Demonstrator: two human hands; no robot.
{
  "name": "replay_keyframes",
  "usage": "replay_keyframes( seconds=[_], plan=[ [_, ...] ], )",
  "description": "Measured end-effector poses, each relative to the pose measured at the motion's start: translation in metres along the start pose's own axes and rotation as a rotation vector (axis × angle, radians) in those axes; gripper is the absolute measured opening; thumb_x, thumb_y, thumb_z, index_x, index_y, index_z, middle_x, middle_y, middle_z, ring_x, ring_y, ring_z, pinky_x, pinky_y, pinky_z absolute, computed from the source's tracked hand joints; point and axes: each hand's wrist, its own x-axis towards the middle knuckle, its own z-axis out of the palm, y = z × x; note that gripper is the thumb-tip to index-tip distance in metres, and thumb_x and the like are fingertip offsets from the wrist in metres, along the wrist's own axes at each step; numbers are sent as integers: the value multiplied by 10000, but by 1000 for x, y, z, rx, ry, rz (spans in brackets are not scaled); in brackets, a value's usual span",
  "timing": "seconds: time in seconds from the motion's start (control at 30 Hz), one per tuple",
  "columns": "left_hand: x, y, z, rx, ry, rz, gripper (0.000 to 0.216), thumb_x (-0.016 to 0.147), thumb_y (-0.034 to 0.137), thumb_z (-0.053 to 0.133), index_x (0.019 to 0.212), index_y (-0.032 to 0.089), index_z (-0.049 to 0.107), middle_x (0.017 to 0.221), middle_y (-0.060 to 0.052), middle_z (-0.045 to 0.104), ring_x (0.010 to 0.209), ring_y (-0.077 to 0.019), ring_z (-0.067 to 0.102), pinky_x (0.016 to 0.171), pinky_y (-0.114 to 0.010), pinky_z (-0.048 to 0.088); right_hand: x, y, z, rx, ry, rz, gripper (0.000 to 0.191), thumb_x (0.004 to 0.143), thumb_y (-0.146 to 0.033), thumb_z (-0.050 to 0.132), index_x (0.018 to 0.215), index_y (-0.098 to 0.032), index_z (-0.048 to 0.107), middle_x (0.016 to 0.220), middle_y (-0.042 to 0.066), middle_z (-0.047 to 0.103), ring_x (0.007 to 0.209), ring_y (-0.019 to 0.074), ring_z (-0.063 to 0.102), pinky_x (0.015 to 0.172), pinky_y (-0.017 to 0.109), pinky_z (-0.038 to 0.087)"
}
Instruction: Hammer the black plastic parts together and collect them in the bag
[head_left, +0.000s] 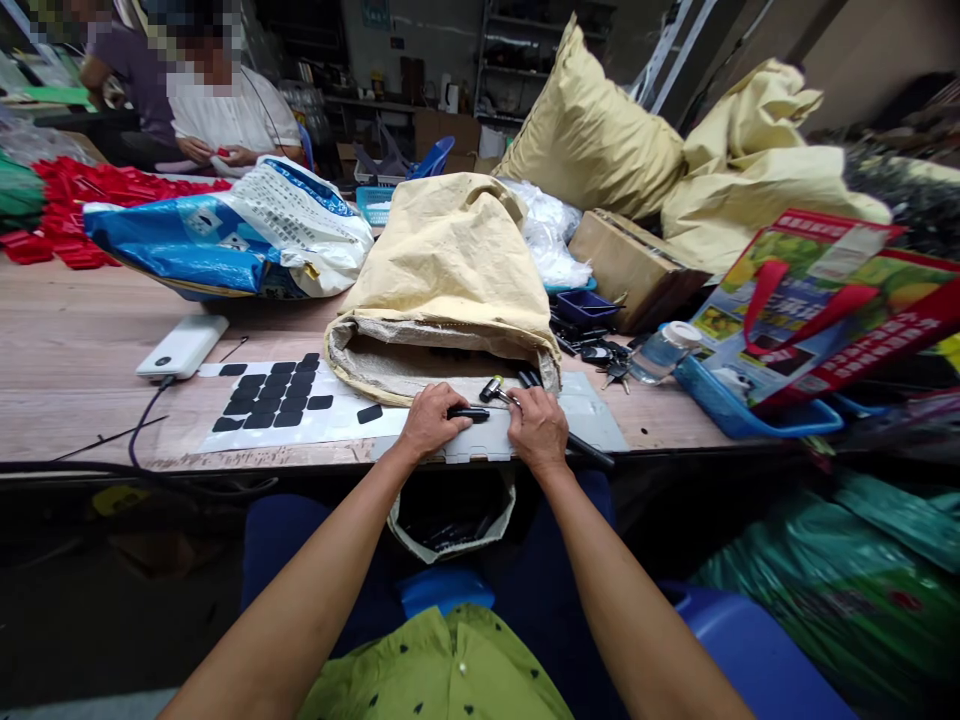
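Note:
My left hand (433, 422) is closed around a short black rod-like piece (471, 413) at the table's front edge, its far end sticking out toward the right. My right hand (538, 428) grips a small hammer (493, 389) with a metal shaft and a yellow-tipped head. The hammer's black handle comes out below the palm, and the head points left, just above the black piece. Both hands are over a grey-white board (592, 415). Right behind them lies a cream cloth sack (457, 250), its open mouth facing me, with dark pieces dimly visible inside.
A sheet of black stickers (337, 425), a white power bank (182, 347) and a blue-white bag (225, 240) lie left. Keys (616, 372), a jar (664, 352) and a blue tray (750, 415) stand right. An open bag (420, 545) of black pieces sits between my legs. Two people sit far left.

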Motion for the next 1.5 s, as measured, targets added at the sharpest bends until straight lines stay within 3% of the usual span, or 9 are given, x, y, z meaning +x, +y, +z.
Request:
replay_keyframes(
  seconds=[0.23,0.33,0.47,0.6,0.8,0.93,1.1,1.33,1.5],
  plan=[
    [-26,27,-21,-144,-8,127,148,893,318,669,979,215,734,927,-45,663,951,-228,584,892,-362,453,0,2,2,-2,9,3,219,943,-212,573,1118,-237,702,1003,50,643,948,230,515,835,331,367],
    [-69,45,-23,-236,-182,170,178,961,338,587,1053,229,695,972,-38,679,921,-194,623,846,-309,470,-1,2,2,-2,8,5,215,942,-218,582,1118,-240,704,1005,48,644,947,231,515,835,331,364],
    [-124,46,0,-25,-304,-118,159,980,303,535,1075,254,652,1039,-33,701,942,-201,664,815,-304,468,-1,0,0,0,5,11,210,938,-223,592,1114,-242,706,1000,48,643,945,233,515,826,333,365],
    [-142,36,14,250,-324,-408,268,943,261,543,1199,209,605,1138,-111,690,949,-265,690,766,-342,467,-2,0,0,10,13,12,205,932,-218,592,1099,-233,708,1001,54,642,960,236,516,832,334,371],
    [-70,63,-21,7,-259,-164,168,946,363,580,973,260,710,773,3,715,747,-183,661,681,-279,437,-4,-1,-1,41,46,-13,194,907,-188,581,1040,-225,718,976,54,644,946,234,513,833,335,370],
    [28,77,-22,74,-43,94,238,982,322,519,1034,240,736,977,-42,718,911,-190,656,787,-279,465,-5,-1,-4,55,37,-33,167,895,-191,578,988,-215,716,954,59,643,938,233,509,829,334,368],
    [117,83,12,373,-331,225,322,925,212,530,1154,291,742,1120,-56,641,1012,-217,650,759,-292,469,-6,0,-4,43,32,-41,173,862,-166,578,963,-211,711,937,66,637,929,236,503,807,337,359],
    [138,89,23,581,-438,208,267,861,174,579,1063,213,748,1177,-101,628,1012,-263,665,756,-324,476,-7,0,-4,55,25,-39,155,868,-181,590,963,-218,707,929,60,639,918,234,506,801,336,360],
    [114,72,-12,366,-216,117,202,882,330,656,1050,231,711,1082,-53,677,991,-242,641,759,-318,461,-6,1,-4,71,33,-44,137,885,-193,593,965,-219,701,947,54,641,930,228,508,815,333,364]
  ],
)
